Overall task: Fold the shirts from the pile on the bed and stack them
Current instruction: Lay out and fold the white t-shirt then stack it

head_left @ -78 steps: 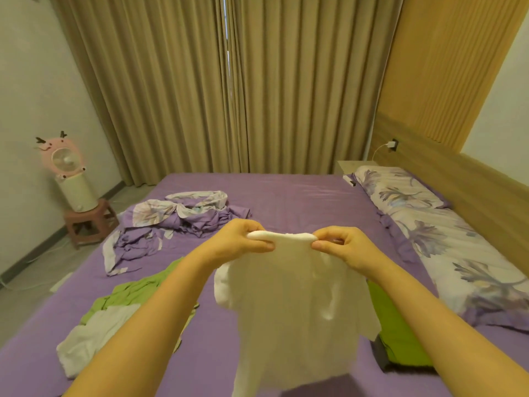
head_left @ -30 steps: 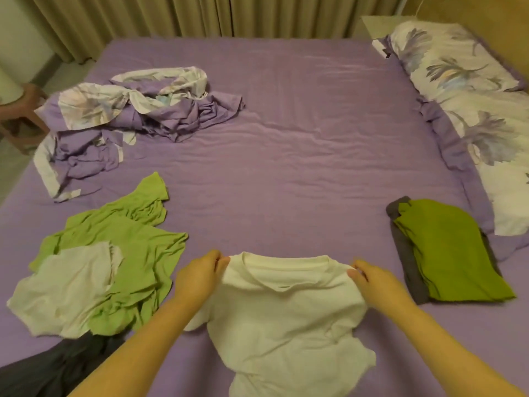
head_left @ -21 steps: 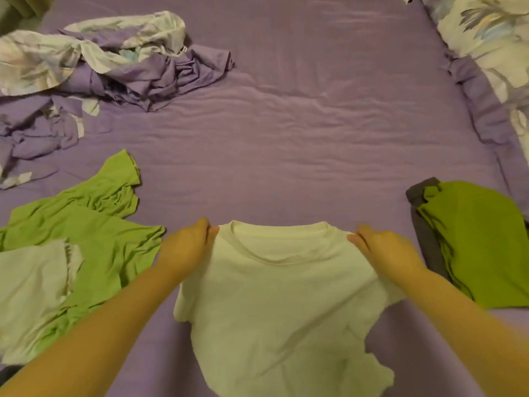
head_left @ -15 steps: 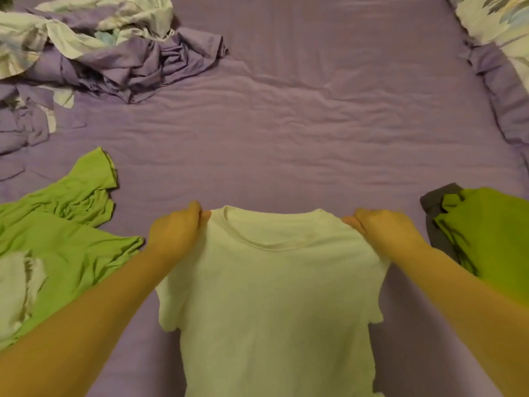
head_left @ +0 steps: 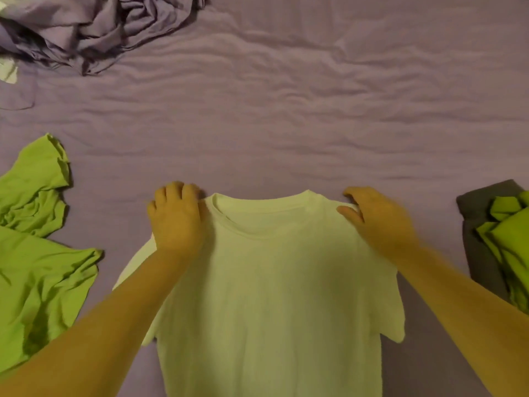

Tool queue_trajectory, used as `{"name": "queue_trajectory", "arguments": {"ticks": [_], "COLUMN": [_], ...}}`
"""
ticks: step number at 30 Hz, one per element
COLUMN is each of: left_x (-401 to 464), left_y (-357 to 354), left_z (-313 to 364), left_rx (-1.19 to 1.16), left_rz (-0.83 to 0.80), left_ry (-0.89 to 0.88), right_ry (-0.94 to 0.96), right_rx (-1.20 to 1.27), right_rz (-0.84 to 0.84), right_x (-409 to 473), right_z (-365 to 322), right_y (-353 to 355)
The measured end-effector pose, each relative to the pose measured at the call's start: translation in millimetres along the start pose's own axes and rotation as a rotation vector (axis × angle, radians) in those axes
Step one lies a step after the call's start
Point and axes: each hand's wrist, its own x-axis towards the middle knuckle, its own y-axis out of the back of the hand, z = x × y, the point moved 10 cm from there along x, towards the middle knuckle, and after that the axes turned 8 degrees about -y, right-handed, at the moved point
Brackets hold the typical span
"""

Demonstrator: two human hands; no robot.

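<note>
A: Where is the white shirt [head_left: 272, 296] lying?

B: It is lying flat on the purple bed sheet [head_left: 286, 110], front up, collar pointing away from the person, both short sleeves spreading out to the sides. Its lower part is running out of the bottom of the view.

A: And what are the hands doing?

B: The left hand [head_left: 176, 219] is sitting on the shirt's left shoulder, fingers curling over the seam beside the collar and gripping the cloth. The right hand [head_left: 378, 219] is resting on the other shoulder, its thumb lying on the fabric; it looks to be pinching the shoulder edge, though blur is making that grip hard to read.

A: Is anything holding other things here?

B: Only the bed itself. On the left, a crumpled green shirt [head_left: 37, 253] is lying loose, near the white one but apart from it. At the right edge, a folded green shirt [head_left: 509, 242] is sitting on top of a folded dark grey garment [head_left: 475, 224]. At the top left, a rumpled purple bedcover [head_left: 94, 27] is bunching up.
</note>
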Motion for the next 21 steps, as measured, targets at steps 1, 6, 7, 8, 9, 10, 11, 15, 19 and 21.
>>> {"name": "queue_trajectory", "arguments": {"ticks": [1,6,7,8,9,10,11,15,19,21], "left_x": [-6.2,-73.0,-85.1,-92.5,-94.0,-91.0,-87.2,-74.9,-71.1,-70.8], "left_y": [5.3,-12.0,-28.4,-44.9,-59.1,-68.7,-75.9,-87.0,-92.5,-95.6], "left_z": [21.3,195.8,222.8,240.7,251.1,257.0,259.8,259.5,259.0,262.0], "left_rx": [-0.065,-0.176,-0.166,-0.147,-0.124,-0.106,-0.090,-0.020,0.006,0.023], "left_rz": [0.064,0.003,-0.124,-0.235,-0.319,-0.361,-0.383,-0.422,-0.457,-0.452], "left_ry": [-0.057,-0.705,-0.777,-0.798,-0.781,-0.749,-0.719,-0.682,-0.641,-0.615], "right_ry": [-0.060,-0.255,-0.263,-0.271,-0.272,-0.265,-0.246,-0.162,-0.175,-0.155], "right_rx": [0.142,0.530,0.562,0.582,0.599,0.594,0.578,0.674,0.442,0.079], "right_rz": [0.020,-0.023,-0.055,-0.090,-0.132,-0.174,-0.203,-0.190,-0.147,-0.134], "right_x": [-6.4,-50.0,-57.7,-64.4,-69.0,-70.7,-71.0,-66.0,-59.4,-55.9], "right_z": [13.4,63.9,68.0,70.8,72.6,73.5,73.0,69.9,81.0,90.5], "right_y": [1.1,-2.0,-3.7,-5.4,-8.0,-10.0,-9.0,10.7,9.4,5.5]}}
